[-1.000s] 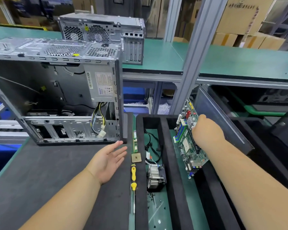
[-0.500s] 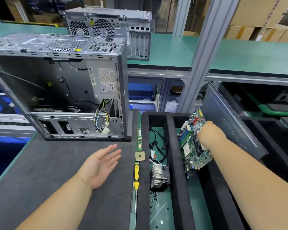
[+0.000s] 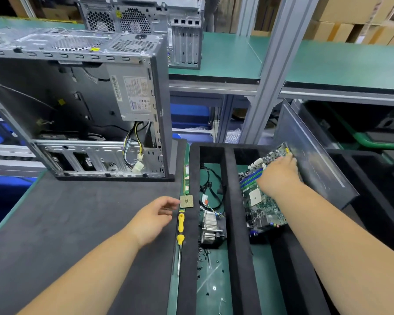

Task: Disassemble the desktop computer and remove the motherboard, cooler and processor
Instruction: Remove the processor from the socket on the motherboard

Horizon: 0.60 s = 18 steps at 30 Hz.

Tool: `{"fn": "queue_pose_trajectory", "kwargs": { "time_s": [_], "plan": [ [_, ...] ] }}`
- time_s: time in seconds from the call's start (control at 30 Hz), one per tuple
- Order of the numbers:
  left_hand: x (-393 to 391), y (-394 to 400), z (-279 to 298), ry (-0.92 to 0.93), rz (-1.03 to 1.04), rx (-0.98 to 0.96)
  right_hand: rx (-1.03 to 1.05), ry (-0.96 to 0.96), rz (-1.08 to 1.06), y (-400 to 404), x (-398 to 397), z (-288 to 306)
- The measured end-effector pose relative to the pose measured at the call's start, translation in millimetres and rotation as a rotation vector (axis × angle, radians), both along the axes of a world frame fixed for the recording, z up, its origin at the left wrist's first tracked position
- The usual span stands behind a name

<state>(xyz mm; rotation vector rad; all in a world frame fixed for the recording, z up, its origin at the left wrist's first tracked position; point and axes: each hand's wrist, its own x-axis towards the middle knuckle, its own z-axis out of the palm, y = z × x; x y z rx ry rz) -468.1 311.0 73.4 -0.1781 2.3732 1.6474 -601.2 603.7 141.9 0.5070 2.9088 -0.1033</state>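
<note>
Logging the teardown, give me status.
Right hand grips motherboard in tray. Left hand open, beside processor. Nothing blocking.

Bare metal case (image 3: 77, 105) on matt black foam mat (image 3: 66, 223).

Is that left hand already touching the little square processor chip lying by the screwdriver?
Cannot tell. In the head view the left hand reaches toward the processor, its fingertips right at the chip's edge, but motion blur hides whether they meet.

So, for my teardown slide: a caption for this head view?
Right hand lowers the motherboard into a foam tray; left hand reaches toward the processor.
</note>
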Motion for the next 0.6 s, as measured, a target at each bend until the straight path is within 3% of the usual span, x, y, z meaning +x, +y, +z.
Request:
{"fn": "queue_pose_trajectory", "kwargs": {
  "time_s": [0.07, 0.17, 0.23, 0.37, 0.6],
  "plan": [
    [-4.9, 6.7, -8.6, 0.111, -0.174, -0.304, 0.040, 0.018, 0.151, -6.7, 4.1, -1.4],
    [-14.7, 11.5, -21.6, 0.374, -0.469, -0.823, -0.072, -0.009, 0.242, -17.9, 19.8, 0.6],
    [-20.0, 13.1, -27.1, 0.453, -0.617, -1.032, -0.194, 0.053, 0.294, -24.9, 32.0, 2.3],
    [-24.7, 17.0, -30.1, 0.486, -0.680, -1.177, -0.265, 0.147, 0.401, -33.6, 54.5, -0.9],
    [-18.5, 20.6, -29.7, 0.504, -0.720, -1.312, -0.320, 0.092, 0.402, -31.3, 82.3, -15.3]
  ]
}}
